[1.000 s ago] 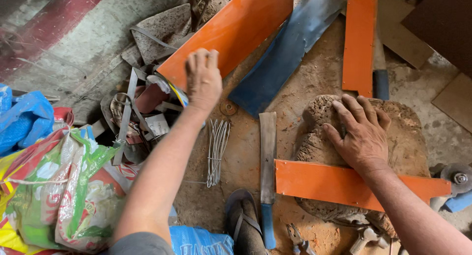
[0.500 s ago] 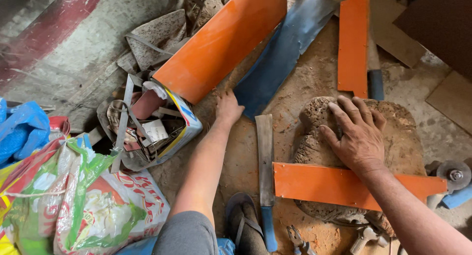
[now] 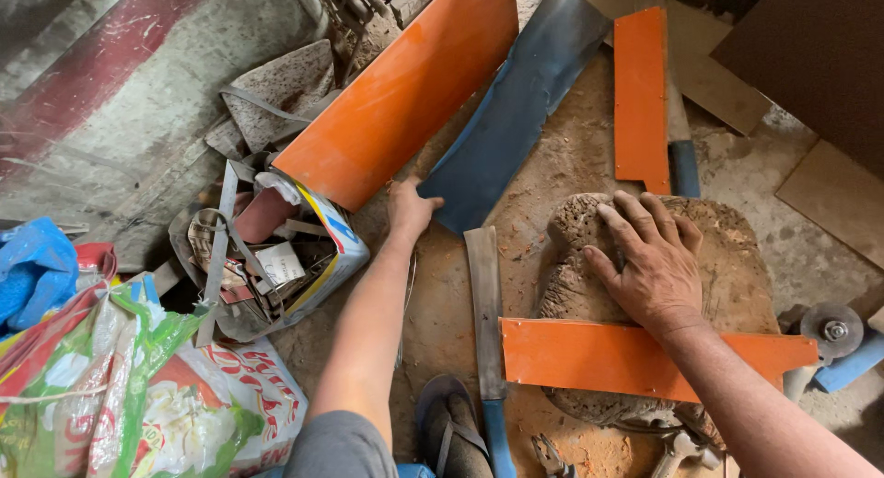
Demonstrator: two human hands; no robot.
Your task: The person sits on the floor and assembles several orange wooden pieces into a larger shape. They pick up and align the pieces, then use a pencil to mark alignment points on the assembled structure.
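My left hand (image 3: 410, 207) reaches forward to the near edge of a dark blue metal sheet (image 3: 520, 100), its thumb touching the sheet's corner, right beside a large orange metal sheet (image 3: 405, 91). My right hand (image 3: 649, 257) lies flat, fingers spread, on a rough round wooden block (image 3: 727, 257). A cut orange metal strip (image 3: 599, 358) lies across the block under my right wrist. A long blade with a blue handle (image 3: 485, 321) lies on the dusty floor between my arms.
A tin box of scrap metal and straps (image 3: 267, 257) stands at left, with printed plastic sacks (image 3: 120, 395) and a blue bag (image 3: 32, 266) beside it. Another orange piece (image 3: 642, 96) lies at the back. An angle grinder (image 3: 833, 335) sits at right. My sandalled foot (image 3: 447, 432) and pliers (image 3: 550, 457) are below.
My left hand came down from the orange sheet and moved right to the corner of the blue sheet. The right hand stayed on the block.
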